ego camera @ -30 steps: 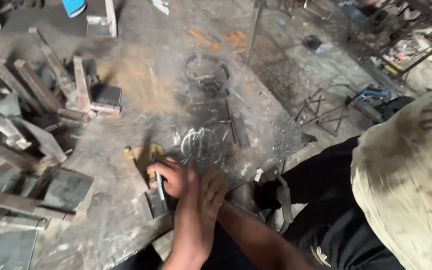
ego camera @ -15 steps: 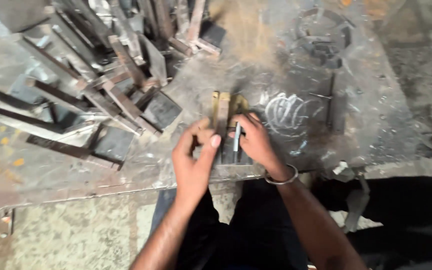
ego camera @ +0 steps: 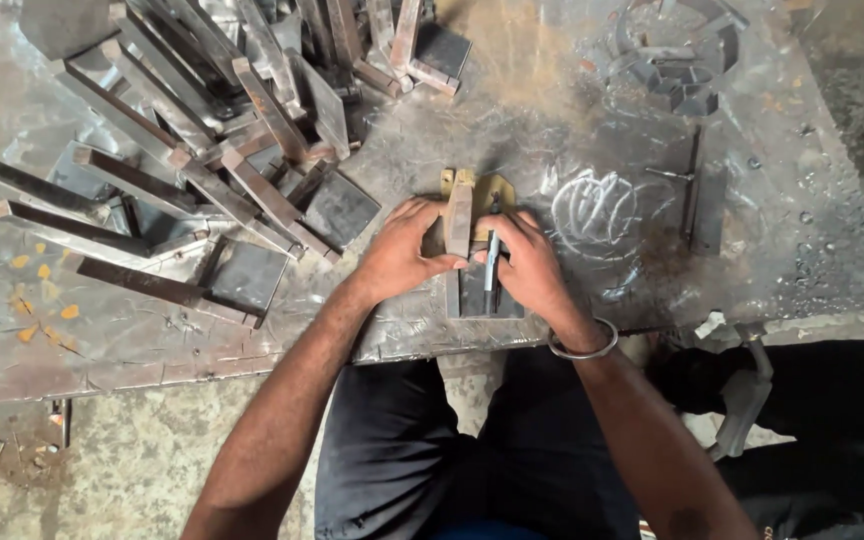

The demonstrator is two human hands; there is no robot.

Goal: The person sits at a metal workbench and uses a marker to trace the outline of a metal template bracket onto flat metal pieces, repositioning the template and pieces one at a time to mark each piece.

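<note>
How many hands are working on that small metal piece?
2: the left hand holds the upright metal bar from the left; the right hand grips a thin marker beside it.

Two hands are at work: one left hand (ego camera: 400, 255) and one right hand (ego camera: 528, 262). Between their fingers (ego camera: 434, 212) stands one short rusty metal bar (ego camera: 459, 222); just beside the right fingertips lies one thin marking stick (ego camera: 491, 272). Under the fingers sits one square steel plate (ego camera: 472, 300). Past the fingertips lies one yellowish plate (ego camera: 498, 190). One metal bangle (ego camera: 584, 349) circles the right wrist. Left of the left fingers lies one heap of welded bar-and-plate pieces (ego camera: 212, 150), too tangled to count exactly, though more than ten show. Right of the right fingers is one chalk scribble (ego camera: 594, 208).
</note>
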